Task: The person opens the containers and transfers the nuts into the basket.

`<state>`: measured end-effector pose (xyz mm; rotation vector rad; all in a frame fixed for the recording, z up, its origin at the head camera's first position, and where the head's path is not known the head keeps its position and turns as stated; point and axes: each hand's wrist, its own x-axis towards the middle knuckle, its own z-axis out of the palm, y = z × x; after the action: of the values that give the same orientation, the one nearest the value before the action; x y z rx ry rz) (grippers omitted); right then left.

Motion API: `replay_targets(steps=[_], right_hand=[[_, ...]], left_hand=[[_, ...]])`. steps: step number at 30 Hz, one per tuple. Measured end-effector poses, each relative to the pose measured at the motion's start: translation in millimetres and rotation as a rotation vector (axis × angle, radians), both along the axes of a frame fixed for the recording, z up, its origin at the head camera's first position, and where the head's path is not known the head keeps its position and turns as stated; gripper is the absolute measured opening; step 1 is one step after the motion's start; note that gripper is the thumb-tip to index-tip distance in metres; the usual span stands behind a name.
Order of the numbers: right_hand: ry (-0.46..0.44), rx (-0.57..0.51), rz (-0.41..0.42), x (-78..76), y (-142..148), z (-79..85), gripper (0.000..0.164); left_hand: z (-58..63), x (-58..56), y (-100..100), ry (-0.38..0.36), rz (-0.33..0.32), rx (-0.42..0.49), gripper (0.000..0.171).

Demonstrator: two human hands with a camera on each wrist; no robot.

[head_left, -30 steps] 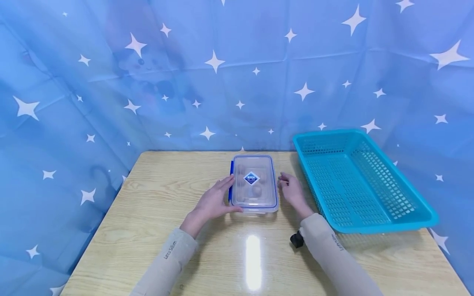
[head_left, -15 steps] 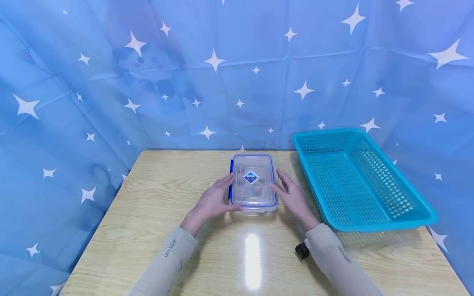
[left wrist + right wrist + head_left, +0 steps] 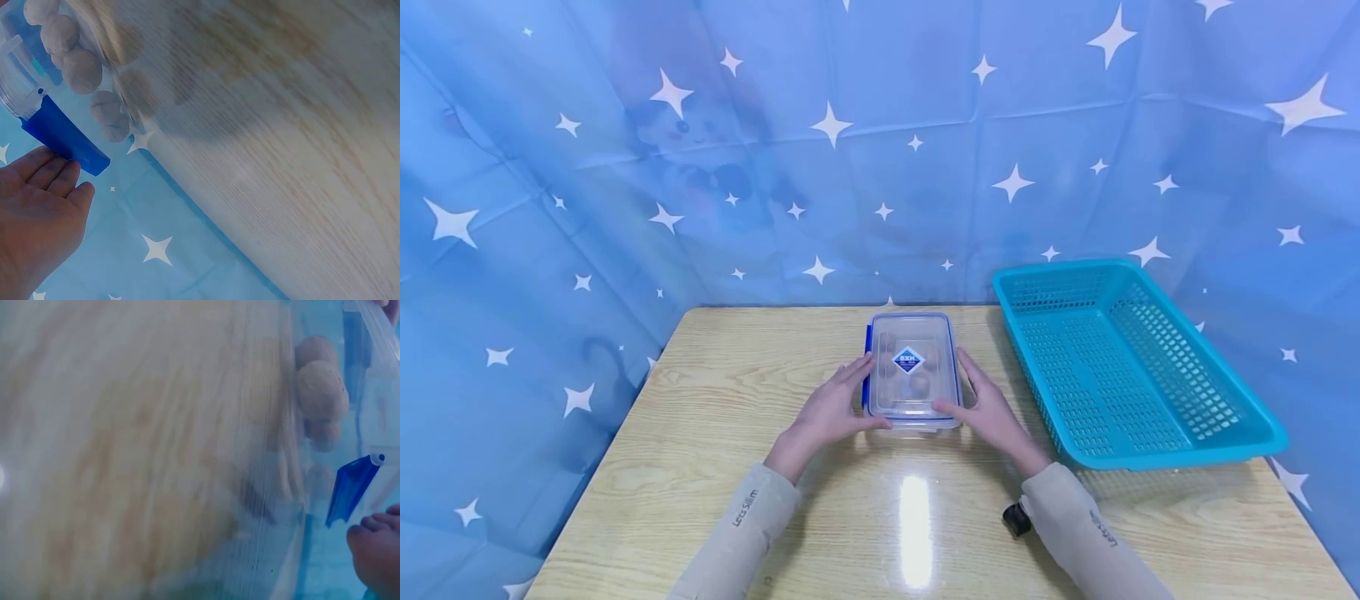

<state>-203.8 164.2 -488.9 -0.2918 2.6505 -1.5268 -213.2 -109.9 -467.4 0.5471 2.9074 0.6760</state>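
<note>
A clear plastic food container (image 3: 917, 329) with a blue-rimmed lid and a diamond label lies on the table. Several pale round balls (image 3: 81, 70) show through its wall in the left wrist view. My left hand (image 3: 831, 408) rests at its left side, fingers extended against the side and thumb at the near corner. In the left wrist view, those fingertips touch a blue latch (image 3: 65, 140) that sticks outward. Along the right side lie the fingers of my right hand (image 3: 992, 412), its thumb reaching over the lid. Another blue latch (image 3: 353, 490) stands out close by its fingertips.
A turquoise perforated plastic basket (image 3: 1105, 367) stands right of the container, near my right forearm. Behind the wooden table (image 3: 730, 375) hangs a blue curtain (image 3: 895, 167) with white stars. A small black device (image 3: 1017, 519) sits at my right wrist.
My right hand has uncurled from beside the container, moved up to its right side and brought its thumb over the lid. The left hand has stayed in place.
</note>
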Motion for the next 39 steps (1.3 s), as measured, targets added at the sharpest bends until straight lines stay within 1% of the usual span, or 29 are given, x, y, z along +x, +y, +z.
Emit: replay_targets(steps=[6,10,13,16,19,21,23,26,27,29,33,35,36,39], right_hand=[[0.047,0.062,0.040,0.6,-4.1,-5.8,0.121],[0.069,0.098,0.037,1.3,-6.8,-7.6,0.125],[0.057,0.120,0.027,4.2,-8.6,-6.7,0.127],[0.032,0.152,0.031,7.4,-9.2,-5.0,0.128],[0.011,0.161,0.035,8.4,-9.6,-1.2,0.128],[0.008,0.161,0.031,7.1,-9.9,1.3,0.127],[0.009,0.164,0.025,5.0,-10.1,3.0,0.126],[0.006,0.171,0.022,2.3,-9.6,3.6,0.126],[0.003,0.172,0.022,1.9,-9.4,3.3,0.127],[-0.001,0.173,0.024,1.6,-9.4,2.4,0.127],[-0.004,0.174,0.026,2.3,-10.4,2.6,0.127],[-0.001,0.179,0.031,2.5,-10.9,3.5,0.126],[-0.002,0.180,0.032,2.7,-11.2,4.1,0.126],[0.002,0.178,0.032,3.0,-11.1,5.5,0.126]], left_hand=[[1.3,1.2,0.2,-0.010,0.001,0.013,0.109],[2.2,2.2,0.2,-0.005,-0.006,0.018,0.109],[1.6,4.7,-0.5,-0.008,-0.009,0.024,0.109],[0.0,7.1,-1.0,-0.037,-0.001,0.028,0.111],[-0.7,7.5,-0.4,-0.052,0.003,0.040,0.111],[0.4,5.7,0.8,-0.046,0.009,0.049,0.108],[1.7,2.6,2.4,-0.033,0.016,0.067,0.100],[5.0,-2.9,6.3,-0.031,0.057,0.117,0.080],[5.8,-4.4,7.8,-0.029,0.074,0.155,0.074],[7.4,-7.2,11.9,-0.041,0.129,0.255,0.065],[9.4,-12.3,17.8,-0.055,0.252,0.425,0.061],[10.6,-14.4,18.6,-0.070,0.302,0.460,0.060],[11.2,-15.1,18.6,-0.078,0.321,0.472,0.059],[11.6,-16.4,18.4,-0.101,0.340,0.530,0.054]])
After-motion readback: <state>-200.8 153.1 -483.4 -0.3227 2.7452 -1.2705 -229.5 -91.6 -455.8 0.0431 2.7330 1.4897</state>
